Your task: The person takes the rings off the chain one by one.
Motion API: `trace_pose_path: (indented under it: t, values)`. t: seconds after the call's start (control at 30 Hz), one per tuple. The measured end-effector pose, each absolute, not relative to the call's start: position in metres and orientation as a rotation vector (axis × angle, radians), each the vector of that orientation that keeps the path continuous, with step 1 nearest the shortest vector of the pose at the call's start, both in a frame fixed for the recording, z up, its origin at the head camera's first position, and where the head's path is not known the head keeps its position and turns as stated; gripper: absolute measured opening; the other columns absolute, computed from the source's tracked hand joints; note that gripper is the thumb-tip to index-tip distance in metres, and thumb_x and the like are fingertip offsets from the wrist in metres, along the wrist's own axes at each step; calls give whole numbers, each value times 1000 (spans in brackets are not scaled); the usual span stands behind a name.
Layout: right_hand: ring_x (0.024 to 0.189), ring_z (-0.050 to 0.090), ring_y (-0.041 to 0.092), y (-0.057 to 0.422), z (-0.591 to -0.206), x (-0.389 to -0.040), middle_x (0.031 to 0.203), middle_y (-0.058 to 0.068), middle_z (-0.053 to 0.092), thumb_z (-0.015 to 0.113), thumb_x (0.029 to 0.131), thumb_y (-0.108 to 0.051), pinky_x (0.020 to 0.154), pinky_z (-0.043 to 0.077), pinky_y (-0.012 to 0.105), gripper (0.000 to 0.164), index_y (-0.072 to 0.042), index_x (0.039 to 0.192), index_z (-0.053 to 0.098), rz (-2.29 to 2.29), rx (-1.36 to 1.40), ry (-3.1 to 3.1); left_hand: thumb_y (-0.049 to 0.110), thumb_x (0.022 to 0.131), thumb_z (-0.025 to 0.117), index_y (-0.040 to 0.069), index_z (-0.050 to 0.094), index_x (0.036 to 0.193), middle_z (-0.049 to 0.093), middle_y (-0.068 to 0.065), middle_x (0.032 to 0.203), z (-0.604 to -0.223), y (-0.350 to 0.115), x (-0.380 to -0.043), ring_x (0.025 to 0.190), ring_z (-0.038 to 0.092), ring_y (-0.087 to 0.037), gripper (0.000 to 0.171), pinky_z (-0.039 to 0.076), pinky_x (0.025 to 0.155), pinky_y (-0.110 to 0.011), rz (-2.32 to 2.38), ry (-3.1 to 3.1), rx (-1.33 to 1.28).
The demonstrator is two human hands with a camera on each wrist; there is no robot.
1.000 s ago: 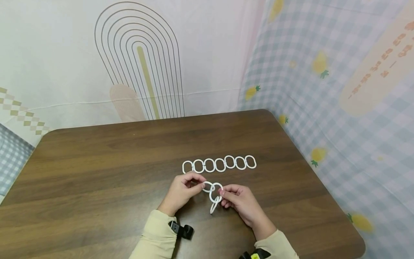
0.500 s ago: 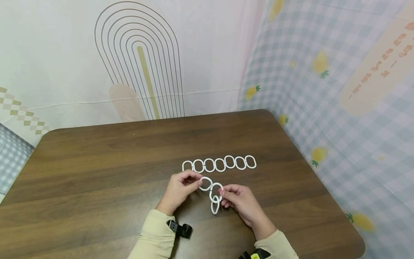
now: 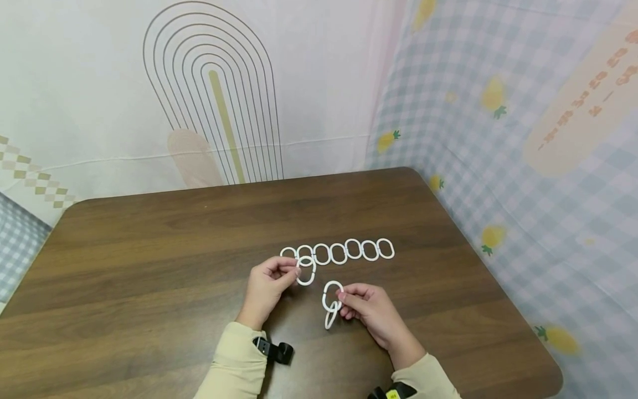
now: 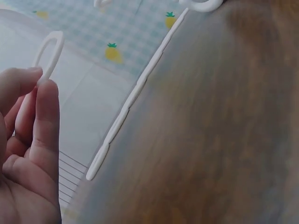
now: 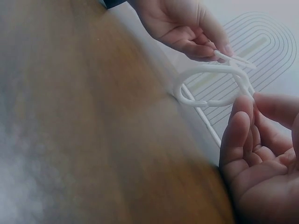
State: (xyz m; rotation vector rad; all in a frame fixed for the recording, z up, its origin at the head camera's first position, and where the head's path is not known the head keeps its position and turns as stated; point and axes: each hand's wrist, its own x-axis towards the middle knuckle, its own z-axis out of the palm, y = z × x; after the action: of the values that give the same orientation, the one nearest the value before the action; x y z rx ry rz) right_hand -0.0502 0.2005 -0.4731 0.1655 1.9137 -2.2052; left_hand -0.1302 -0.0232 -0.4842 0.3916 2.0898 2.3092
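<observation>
My left hand (image 3: pixel 264 288) pinches one white oval plastic ring (image 3: pixel 305 284) between thumb and index finger; in the head view this ring overlaps the near side of the row behind it. A small gap shows in its right side. My right hand (image 3: pixel 371 313) pinches a second white oval ring (image 3: pixel 324 299), and a third ring (image 3: pixel 327 322) hangs linked through its lower end. The two hands' rings stand apart in the head view. In the right wrist view, the right hand's fingers partly cover where the linked rings (image 5: pixel 205 68) meet.
Several matching rings form a side-by-side row (image 3: pixel 352 240) on the brown wooden table (image 3: pixel 174 266), just beyond both hands. From the left wrist the row (image 4: pixel 135 95) looks like a thin white line. Patterned cloth (image 3: pixel 329 100) hangs behind the table and along its right side.
The left hand's ring, earlier hooked through the right hand's ring, has come away from it. The left hand has moved left and toward the row. My right hand has stayed nearly still.
</observation>
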Motion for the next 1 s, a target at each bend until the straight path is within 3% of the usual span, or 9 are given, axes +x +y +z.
trace_pose_path:
  t: [0.17,0.53,1.0]
  values:
    - [70,63,9,200,-473,-50,84,3,69,65,95,-4,65,54,20,30,22,109,59,-2208,161,1913,-7,84,75,-13,69,98,71,-7,77,-486,-27,-135,61,65,-11,17,56,59,-23,2378,2082,235]
    - [69,63,9,201,-473,-50,81,2,68,65,96,-5,64,54,20,30,22,108,59,-2209,156,1911,-2,85,77,-7,73,97,71,-9,77,-488,-37,-142,55,64,-10,14,56,54,-23,2354,2222,-5]
    - [70,63,9,201,-474,-50,83,2,69,65,96,-4,65,54,21,28,20,108,60,-2212,161,1912,1,87,74,-8,72,98,71,-19,81,-489,-49,-149,54,63,-6,14,56,54,-20,2259,2343,-149]
